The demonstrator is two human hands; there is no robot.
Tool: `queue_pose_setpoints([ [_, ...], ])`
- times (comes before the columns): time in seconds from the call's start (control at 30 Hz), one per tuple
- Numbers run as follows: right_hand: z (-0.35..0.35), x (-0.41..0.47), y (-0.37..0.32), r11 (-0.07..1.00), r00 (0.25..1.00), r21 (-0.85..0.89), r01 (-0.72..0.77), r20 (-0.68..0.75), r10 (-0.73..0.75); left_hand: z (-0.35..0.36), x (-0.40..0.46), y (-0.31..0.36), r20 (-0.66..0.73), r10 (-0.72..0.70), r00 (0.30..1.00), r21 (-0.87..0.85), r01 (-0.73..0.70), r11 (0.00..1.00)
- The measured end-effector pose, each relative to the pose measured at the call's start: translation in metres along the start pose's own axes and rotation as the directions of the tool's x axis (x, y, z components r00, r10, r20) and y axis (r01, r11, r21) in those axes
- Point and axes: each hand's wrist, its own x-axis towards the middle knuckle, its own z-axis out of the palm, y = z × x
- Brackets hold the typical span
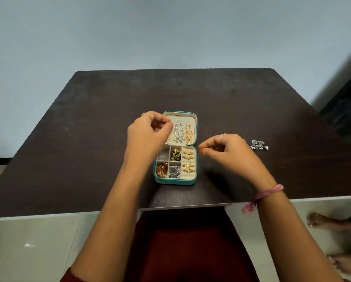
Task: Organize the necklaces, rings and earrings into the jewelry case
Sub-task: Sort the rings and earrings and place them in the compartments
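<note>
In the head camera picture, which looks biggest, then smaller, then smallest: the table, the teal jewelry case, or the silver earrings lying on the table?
1. Table, by far the largest.
2. Teal jewelry case, lying open.
3. Silver earrings, a small cluster right of the case.

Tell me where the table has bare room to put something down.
Bare: the left half of the table, left of the jewelry case, and the strip behind its lid. Crowded: right of the case, between the right hand and the silver earrings.
</note>
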Motion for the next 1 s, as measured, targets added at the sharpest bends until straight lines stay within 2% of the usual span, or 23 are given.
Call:
queue_pose_setpoints([
  [0.2,-0.043,0.002,0.040,0.996,0.984,-0.013,-0.093,-0.156,0.090,0.060,-0.005,0.031,0.192,0.079,0.978,-0.072,-0.067,0.995],
  [0.37,-0.068,0.014,0.067,0.981,0.957,-0.053,-0.187,-0.236,0.170,0.118,0.005,0.040,0.340,0.058,0.939,0.034,-0.075,0.997],
  [0.53,-0.073,0.031,0.069,0.957,0.965,-0.151,-0.246,-0.131,0.228,0.152,0.021,0.038,0.417,-0.061,0.907,0.201,-0.027,0.979],
  [0.67,-0.069,0.043,0.064,0.929,0.953,-0.219,-0.299,-0.013,0.304,0.162,0.027,0.040,0.464,-0.083,0.882,0.274,-0.053,0.960],
  [0.87,-0.075,0.049,0.058,0.898,0.916,-0.238,-0.371,0.065,0.395,0.166,0.035,0.046,0.535,-0.108,0.838,0.366,-0.114,0.923],
  [1.0,-0.077,0.049,0.057,0.887,0.884,-0.176,-0.427,0.123,0.451,0.166,0.037,0.049,0.574,-0.106,0.812,0.389,-0.156,0.908],
])
